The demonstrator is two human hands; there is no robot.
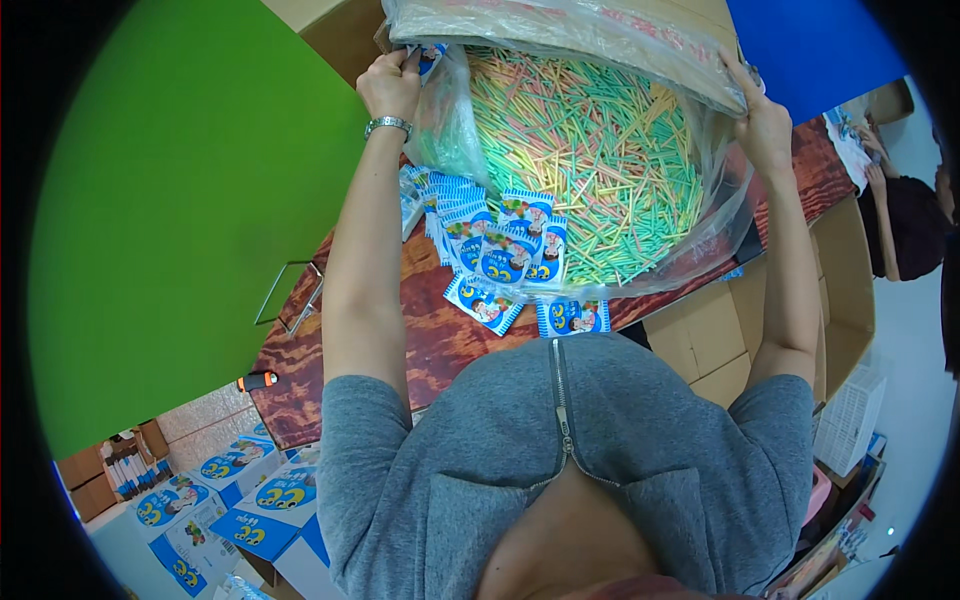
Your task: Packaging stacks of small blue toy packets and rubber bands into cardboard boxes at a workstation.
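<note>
A cardboard box (660,62) with a clear plastic liner (455,120) stands tilted toward me at the far side of the table. A mass of thin pastel sticks (590,160), green, yellow and pink, fills the liner's mouth. My left hand (388,88) is closed at the box's left upper corner, beside a small blue packet (432,58). My right hand (762,125) grips the box's right corner, fingers over the edge and liner. Below the sticks, several blue and white packets (505,255) lie in a loose pile on the table, partly under the liner.
The reddish wood-patterned table (430,310) lies before me. A big green panel (190,210) stands left, a blue panel (815,50) far right. An open carton (710,330) sits at right, printed boxes (270,500) at lower left. Another person's dark sleeve (905,225) shows at the right.
</note>
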